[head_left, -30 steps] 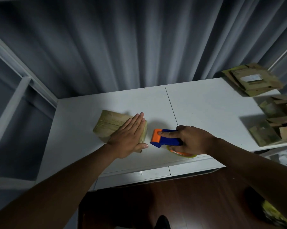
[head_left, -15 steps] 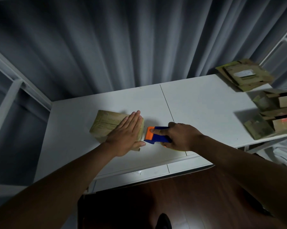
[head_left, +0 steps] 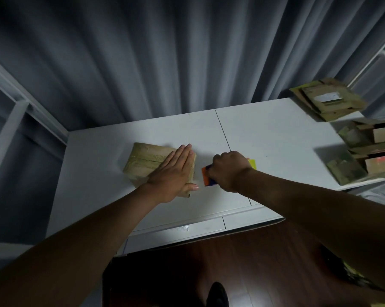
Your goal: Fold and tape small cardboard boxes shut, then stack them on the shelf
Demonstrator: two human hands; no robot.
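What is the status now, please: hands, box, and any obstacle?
Left hand flat on the box. Right hand grips tape dispenser beside the box, not yet touching. Nothing between them.

Two hands are in view: the left hand and the right hand. One closed cardboard box lies under the left hand on the surface. One tape dispenser, orange and blue, sits in the right hand, just right of that box. Well to the right of the right hand there is one pile of flattened cardboard at the far corner, and nearer, a cluster of open boxes; at least three, though the exact count cannot be told. One dark shoe shows below both hands.
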